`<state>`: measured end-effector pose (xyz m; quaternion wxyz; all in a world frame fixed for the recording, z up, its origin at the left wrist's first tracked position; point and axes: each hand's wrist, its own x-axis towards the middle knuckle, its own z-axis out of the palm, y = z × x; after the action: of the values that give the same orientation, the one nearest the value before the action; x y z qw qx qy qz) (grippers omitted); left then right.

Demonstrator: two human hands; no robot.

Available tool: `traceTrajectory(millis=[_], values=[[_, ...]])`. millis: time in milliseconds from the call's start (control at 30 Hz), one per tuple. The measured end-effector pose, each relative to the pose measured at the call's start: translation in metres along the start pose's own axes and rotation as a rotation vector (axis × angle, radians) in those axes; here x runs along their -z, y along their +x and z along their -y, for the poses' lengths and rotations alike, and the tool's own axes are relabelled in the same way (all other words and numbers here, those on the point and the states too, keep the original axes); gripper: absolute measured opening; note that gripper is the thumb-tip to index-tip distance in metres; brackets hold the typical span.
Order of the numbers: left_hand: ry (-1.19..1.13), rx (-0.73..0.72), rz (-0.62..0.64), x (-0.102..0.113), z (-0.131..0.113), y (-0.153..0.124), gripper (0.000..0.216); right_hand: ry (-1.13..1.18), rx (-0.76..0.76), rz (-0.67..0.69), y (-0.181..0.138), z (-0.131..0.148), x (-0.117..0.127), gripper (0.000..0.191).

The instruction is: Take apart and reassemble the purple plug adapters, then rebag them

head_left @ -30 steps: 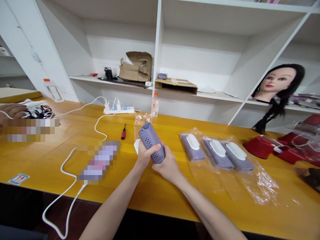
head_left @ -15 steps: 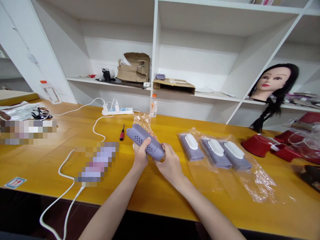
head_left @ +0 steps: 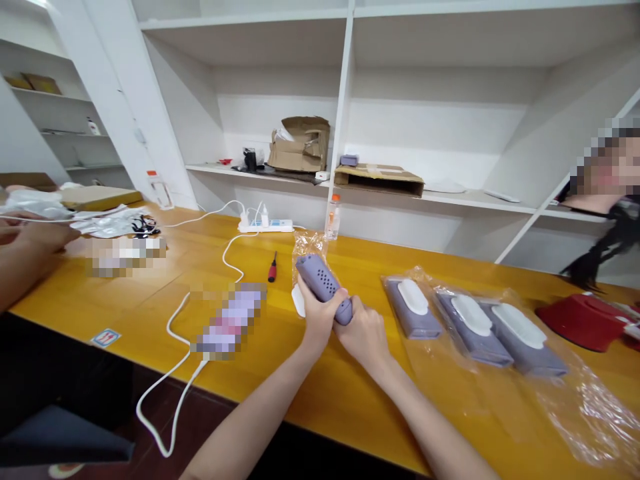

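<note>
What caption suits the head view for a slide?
Both hands, left hand and right hand, hold a purple perforated device above the yellow table.

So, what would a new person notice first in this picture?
First, both hands, the left hand and right hand, gripping a lilac perforated device above the orange table. To the right lie three bagged lilac units; a white power strip sits behind.

Left hand (head_left: 319,313) and right hand (head_left: 364,331) grip purple perforated device (head_left: 323,285) above yellow table (head_left: 150,293). Three bagged units (head_left: 470,327) at 3 o'clock (screwdriver (head_left: 272,267) at 10).
</note>
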<state>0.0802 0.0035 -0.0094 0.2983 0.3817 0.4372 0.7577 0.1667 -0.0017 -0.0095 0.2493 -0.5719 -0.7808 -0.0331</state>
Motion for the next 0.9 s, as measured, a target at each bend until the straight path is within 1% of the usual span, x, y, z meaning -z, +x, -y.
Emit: traceTrajectory(millis=[33,100,200,300,400,533,667,767,833,900], values=[[0.021,-0.02,0.003,-0.001,-0.002,0.0,0.06,0.001,-0.011,-0.007,0.0,-0.001,0.001,0.02],[0.045,-0.037,0.027,0.0,-0.003,0.0,0.053,-0.001,-0.009,-0.02,-0.002,-0.002,0.002,0.02],[0.018,0.047,0.112,0.003,0.0,0.004,0.039,-0.001,0.048,-0.008,-0.006,-0.005,0.003,0.021],[0.019,0.119,0.178,0.008,0.004,0.009,0.043,0.027,0.119,0.031,-0.008,-0.01,0.004,0.025],[0.058,0.139,0.209,0.01,0.005,0.013,0.046,0.058,0.167,0.071,-0.008,-0.015,0.007,0.029],[0.088,0.135,0.252,0.012,0.005,0.016,0.048,0.111,0.183,0.111,-0.008,-0.02,0.012,0.031],[0.099,0.13,0.282,0.013,0.006,0.019,0.045,0.156,0.151,0.131,-0.009,-0.017,0.01,0.032],[0.065,0.137,0.272,0.012,0.006,0.02,0.055,0.178,0.046,0.127,-0.009,-0.014,0.007,0.033],[-0.009,0.143,0.262,0.011,0.006,0.019,0.063,0.261,-0.003,0.139,-0.008,-0.014,0.007,0.043],[-0.14,0.157,0.305,0.011,0.007,0.018,0.06,0.472,-0.018,0.181,-0.005,-0.016,0.009,0.059]])
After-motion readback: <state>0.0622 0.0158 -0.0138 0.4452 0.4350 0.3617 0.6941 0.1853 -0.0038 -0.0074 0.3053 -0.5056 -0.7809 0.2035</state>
